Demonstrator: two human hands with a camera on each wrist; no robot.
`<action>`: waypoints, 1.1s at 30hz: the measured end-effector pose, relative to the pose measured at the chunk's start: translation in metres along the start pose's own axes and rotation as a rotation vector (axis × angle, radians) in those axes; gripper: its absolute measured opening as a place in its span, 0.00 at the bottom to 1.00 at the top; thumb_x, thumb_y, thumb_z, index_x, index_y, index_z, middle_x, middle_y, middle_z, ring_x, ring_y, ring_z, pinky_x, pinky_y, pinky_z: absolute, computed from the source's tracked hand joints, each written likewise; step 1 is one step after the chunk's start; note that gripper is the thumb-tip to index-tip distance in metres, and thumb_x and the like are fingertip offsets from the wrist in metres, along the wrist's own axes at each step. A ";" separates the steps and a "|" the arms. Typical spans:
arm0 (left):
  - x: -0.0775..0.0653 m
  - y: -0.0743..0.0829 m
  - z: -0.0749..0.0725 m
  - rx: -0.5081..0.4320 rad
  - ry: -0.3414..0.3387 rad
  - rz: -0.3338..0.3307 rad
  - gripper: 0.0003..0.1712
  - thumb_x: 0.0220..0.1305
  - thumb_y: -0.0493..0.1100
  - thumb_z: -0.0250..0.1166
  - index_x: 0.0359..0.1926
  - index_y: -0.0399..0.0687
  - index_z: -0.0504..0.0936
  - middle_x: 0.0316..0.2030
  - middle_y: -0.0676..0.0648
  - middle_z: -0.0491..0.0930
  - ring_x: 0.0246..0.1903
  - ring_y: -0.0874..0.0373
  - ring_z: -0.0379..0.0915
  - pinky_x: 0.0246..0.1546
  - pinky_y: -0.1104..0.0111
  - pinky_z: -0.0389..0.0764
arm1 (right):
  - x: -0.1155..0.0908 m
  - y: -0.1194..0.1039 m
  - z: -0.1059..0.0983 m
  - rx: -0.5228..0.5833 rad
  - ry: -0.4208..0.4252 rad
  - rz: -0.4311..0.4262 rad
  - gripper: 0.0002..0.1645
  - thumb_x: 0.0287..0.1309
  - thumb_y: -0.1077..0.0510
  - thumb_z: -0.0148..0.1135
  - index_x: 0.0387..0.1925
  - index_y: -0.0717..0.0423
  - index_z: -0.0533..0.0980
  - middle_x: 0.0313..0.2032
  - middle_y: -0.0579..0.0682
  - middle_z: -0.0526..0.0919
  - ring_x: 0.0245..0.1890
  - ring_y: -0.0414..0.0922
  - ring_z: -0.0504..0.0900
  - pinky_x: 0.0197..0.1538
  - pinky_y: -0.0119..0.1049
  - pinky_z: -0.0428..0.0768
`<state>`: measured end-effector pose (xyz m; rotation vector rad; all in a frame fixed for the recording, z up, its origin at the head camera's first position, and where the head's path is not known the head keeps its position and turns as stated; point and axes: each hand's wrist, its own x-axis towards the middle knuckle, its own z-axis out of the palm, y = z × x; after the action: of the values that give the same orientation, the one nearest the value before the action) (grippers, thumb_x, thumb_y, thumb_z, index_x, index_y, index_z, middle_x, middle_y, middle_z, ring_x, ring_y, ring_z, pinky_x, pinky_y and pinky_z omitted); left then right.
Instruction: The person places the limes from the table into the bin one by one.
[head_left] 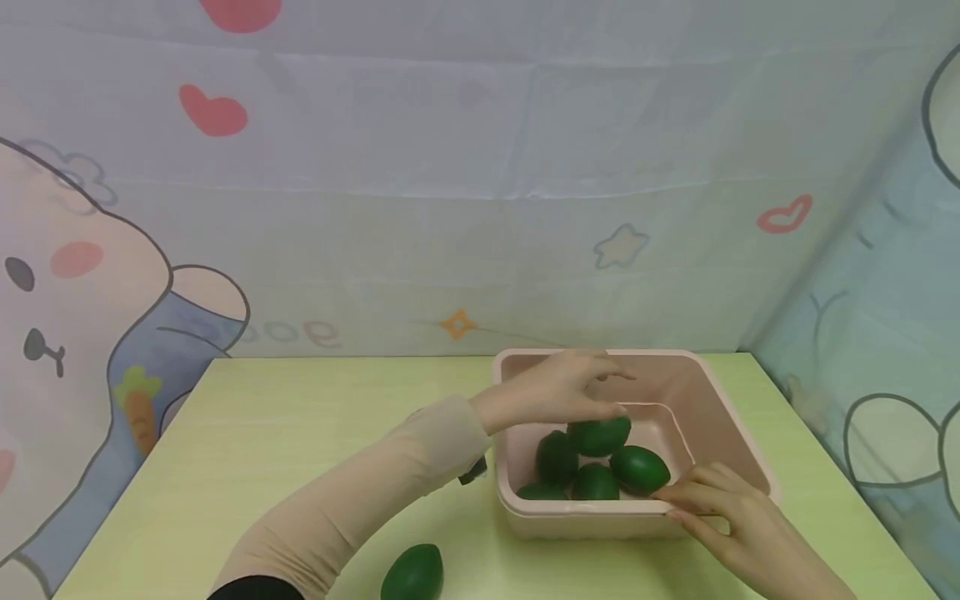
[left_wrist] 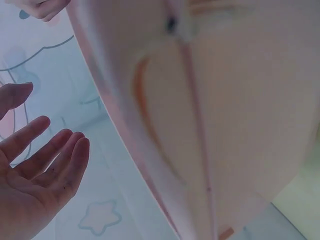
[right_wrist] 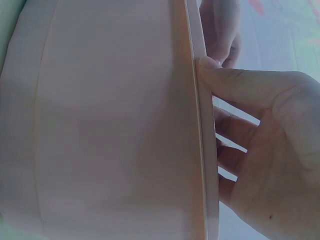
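Note:
A pink plastic bin (head_left: pixel 750 450) stands on the table, holding several dark green, lemon-shaped fruits (head_left: pixel 639 469) in its near left part. Over the bin my left hand (head_left: pixel 564 385) reaches above the topmost fruit (head_left: pixel 600 435), fingers loosely spread. In the left wrist view that hand (left_wrist: pixel 45 180) shows its palm and apart fingers with nothing in them. My right hand (head_left: pixel 723 512) pinches the bin's near rim toward its right corner. The right wrist view shows the thumb (right_wrist: pixel 235 82) on the outside of the rim and the other fingers behind it.
Another green fruit (head_left: pixel 414 573) lies on the pale yellow-green table (head_left: pixel 315 433), left of the bin at the near edge. A printed cloth backdrop (head_left: pixel 420 167) stands right behind the bin, and another cloth wall (head_left: pixel 892 317) runs along the right side.

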<state>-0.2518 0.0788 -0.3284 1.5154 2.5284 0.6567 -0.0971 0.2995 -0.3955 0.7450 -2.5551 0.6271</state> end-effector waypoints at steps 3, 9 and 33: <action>-0.001 0.001 -0.002 -0.015 0.005 -0.007 0.27 0.66 0.52 0.61 0.65 0.55 0.72 0.60 0.53 0.75 0.52 0.61 0.75 0.50 0.74 0.76 | 0.000 0.000 0.000 -0.005 -0.001 0.001 0.22 0.47 0.64 0.72 0.40 0.35 0.83 0.37 0.26 0.78 0.38 0.26 0.70 0.39 0.15 0.67; -0.003 0.001 -0.005 -0.023 0.000 -0.015 0.26 0.67 0.52 0.60 0.65 0.57 0.72 0.58 0.54 0.76 0.54 0.61 0.74 0.51 0.73 0.76 | 0.001 -0.001 -0.001 -0.019 -0.021 0.025 0.20 0.49 0.62 0.71 0.42 0.35 0.83 0.36 0.25 0.77 0.37 0.26 0.69 0.37 0.16 0.66; -0.032 0.002 -0.015 -0.019 0.045 -0.027 0.25 0.67 0.50 0.59 0.64 0.57 0.73 0.58 0.52 0.77 0.55 0.60 0.75 0.54 0.68 0.77 | 0.000 0.000 0.001 -0.019 0.014 -0.010 0.23 0.45 0.64 0.73 0.40 0.35 0.83 0.37 0.27 0.78 0.38 0.26 0.69 0.40 0.15 0.66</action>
<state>-0.2392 0.0477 -0.3180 1.4745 2.5623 0.7172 -0.0974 0.2991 -0.3960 0.7437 -2.5396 0.6026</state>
